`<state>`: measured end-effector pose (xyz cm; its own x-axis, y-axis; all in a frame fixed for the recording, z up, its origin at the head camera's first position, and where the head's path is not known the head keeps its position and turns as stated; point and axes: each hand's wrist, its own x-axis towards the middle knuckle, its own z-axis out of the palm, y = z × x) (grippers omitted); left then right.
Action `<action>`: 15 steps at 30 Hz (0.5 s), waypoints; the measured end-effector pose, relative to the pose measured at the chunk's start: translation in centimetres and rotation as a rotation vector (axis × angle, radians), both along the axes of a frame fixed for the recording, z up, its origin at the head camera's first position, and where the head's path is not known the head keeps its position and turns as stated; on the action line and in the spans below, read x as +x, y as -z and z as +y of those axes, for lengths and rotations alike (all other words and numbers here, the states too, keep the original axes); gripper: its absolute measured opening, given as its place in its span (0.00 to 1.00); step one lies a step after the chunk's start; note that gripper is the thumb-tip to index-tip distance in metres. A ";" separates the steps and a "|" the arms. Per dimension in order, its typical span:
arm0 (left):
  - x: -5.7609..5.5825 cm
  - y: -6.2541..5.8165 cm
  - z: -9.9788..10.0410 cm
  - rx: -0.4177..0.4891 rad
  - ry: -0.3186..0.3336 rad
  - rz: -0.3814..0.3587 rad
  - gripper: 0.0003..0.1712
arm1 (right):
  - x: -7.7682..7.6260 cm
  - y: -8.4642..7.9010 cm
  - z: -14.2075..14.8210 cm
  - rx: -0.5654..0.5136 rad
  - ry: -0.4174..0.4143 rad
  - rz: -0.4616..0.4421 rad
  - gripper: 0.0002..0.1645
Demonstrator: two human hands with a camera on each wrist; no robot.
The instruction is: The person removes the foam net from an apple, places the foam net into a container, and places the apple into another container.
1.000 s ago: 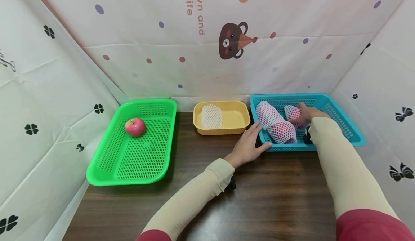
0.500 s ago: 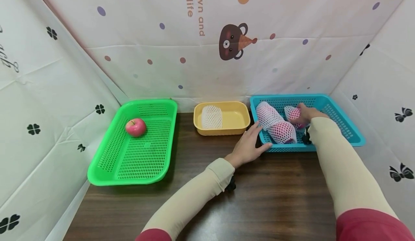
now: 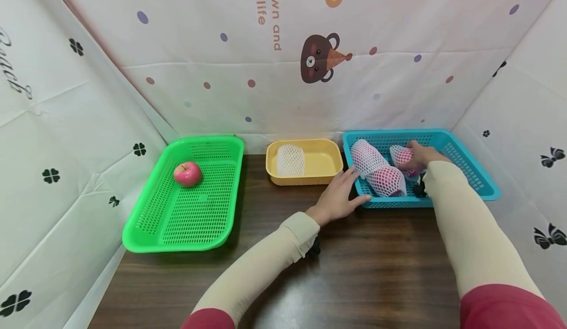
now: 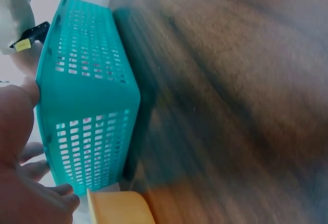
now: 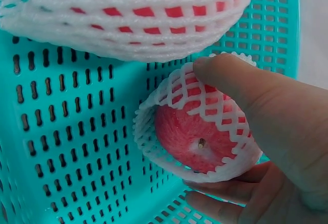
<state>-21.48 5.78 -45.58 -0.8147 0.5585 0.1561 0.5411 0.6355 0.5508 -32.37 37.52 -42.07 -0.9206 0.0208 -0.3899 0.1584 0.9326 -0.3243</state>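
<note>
In the blue basket (image 3: 476,171), my right hand (image 3: 420,157) grips an apple (image 5: 192,137) in a white foam net (image 5: 205,97). The right wrist view shows the thumb over the top and fingers below, with the stem end bare at the net's mouth. My left hand (image 3: 337,196) rests against the basket's near left corner, fingers extended. Beside the right hand lie more netted fruits, a pink-red one (image 3: 386,180) in front and a paler one (image 3: 367,157) behind it.
A green basket (image 3: 228,211) on the left holds one bare red apple (image 3: 188,174). Between the baskets stands a yellow tray (image 3: 325,159) with a white foam net (image 3: 290,161) inside. Patterned cloth (image 3: 199,39) hangs behind the dark wooden table (image 3: 376,270).
Both hands keep their places at the blue basket, and the right still grips the netted apple. The head view has shifted slightly.
</note>
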 end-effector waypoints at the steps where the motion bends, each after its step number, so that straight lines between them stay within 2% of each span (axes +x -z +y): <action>1: -0.1 -0.1 0.0 -0.011 0.001 0.006 0.43 | 0.0 0.0 0.2 -0.007 -0.001 0.003 0.62; 10: -0.4 -0.3 -0.8 -0.026 0.034 0.144 0.40 | 0.0 -0.5 1.2 -0.024 -0.036 0.060 0.57; 15: -0.5 -0.4 -1.5 0.034 0.040 0.198 0.40 | 0.2 -1.1 1.5 -0.026 -0.022 0.072 0.65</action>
